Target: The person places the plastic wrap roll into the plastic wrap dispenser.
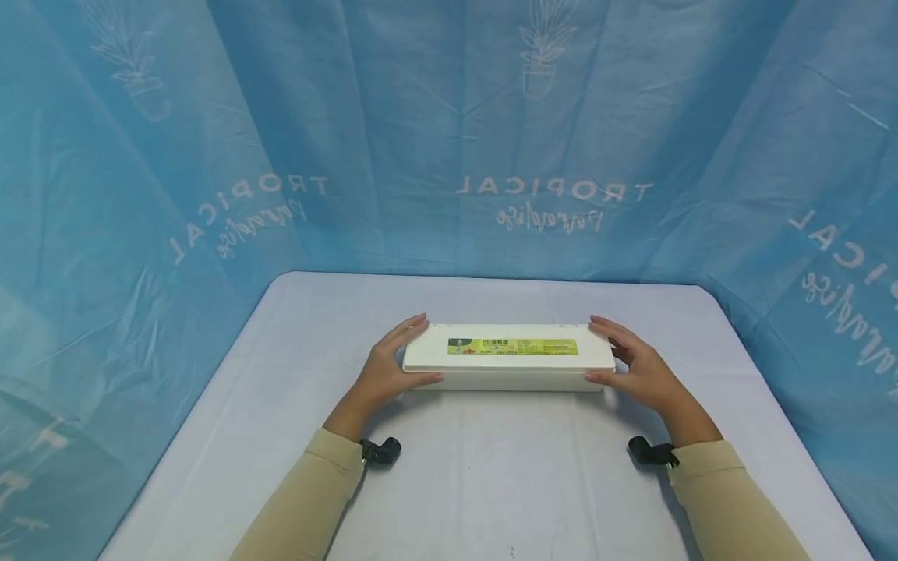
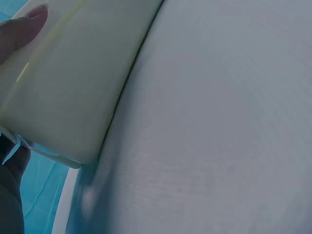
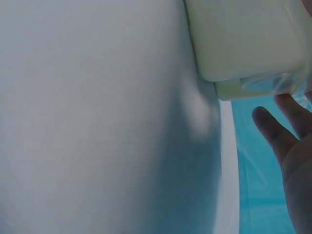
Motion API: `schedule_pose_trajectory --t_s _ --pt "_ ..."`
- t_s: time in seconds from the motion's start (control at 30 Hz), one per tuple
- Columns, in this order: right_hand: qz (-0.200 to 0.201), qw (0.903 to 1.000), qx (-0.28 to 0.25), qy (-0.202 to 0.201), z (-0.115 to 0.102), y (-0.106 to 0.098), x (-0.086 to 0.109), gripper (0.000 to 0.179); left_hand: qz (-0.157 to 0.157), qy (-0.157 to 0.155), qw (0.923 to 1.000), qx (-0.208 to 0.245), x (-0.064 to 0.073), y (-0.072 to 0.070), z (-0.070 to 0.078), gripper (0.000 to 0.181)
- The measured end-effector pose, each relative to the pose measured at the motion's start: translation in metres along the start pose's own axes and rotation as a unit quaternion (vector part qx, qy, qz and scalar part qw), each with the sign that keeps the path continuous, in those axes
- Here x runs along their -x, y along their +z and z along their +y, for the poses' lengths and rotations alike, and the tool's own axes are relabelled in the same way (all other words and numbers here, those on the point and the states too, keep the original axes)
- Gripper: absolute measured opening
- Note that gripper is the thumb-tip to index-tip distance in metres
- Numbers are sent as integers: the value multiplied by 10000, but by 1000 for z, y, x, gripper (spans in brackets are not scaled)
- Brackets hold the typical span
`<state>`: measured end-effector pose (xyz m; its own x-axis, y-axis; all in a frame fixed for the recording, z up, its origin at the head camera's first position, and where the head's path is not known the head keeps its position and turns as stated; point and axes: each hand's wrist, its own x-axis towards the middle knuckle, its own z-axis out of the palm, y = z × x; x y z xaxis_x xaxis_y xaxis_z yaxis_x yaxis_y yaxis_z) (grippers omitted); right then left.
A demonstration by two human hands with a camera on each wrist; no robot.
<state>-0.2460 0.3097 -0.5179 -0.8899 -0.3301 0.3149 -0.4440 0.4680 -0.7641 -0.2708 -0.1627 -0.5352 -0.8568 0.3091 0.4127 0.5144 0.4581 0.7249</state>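
A long white cling film box (image 1: 508,379) with a yellow-green label (image 1: 512,347) lies lengthwise on the table. My left hand (image 1: 389,362) holds its left end, thumb along the near side and fingers over the far top edge. At the opposite end, my right hand (image 1: 638,370) grips it the same way. In the left wrist view, the left thumb (image 2: 24,31) presses on the pale side of the box (image 2: 73,97). The right wrist view has the box's rounded end (image 3: 248,44) at the upper right, with right-hand fingers (image 3: 280,129) beside it.
A white cloth-like surface covers the table (image 1: 491,475). Blue printed curtains (image 1: 421,140) close off the back and both sides. A black wrist camera (image 1: 381,452) sits on the left wrist, another camera (image 1: 648,452) on the right.
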Motion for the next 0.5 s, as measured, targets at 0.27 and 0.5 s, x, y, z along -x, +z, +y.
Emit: schedule_pose_trajectory --t_s 0.27,0.5 --pt "-54 9998 -179 -60 2 -1 -2 92 -101 -66 9999 86 -4 -2 0 107" --pt "-98 9996 -188 173 0 0 -1 96 -383 -345 9986 92 -8 -6 3 110"
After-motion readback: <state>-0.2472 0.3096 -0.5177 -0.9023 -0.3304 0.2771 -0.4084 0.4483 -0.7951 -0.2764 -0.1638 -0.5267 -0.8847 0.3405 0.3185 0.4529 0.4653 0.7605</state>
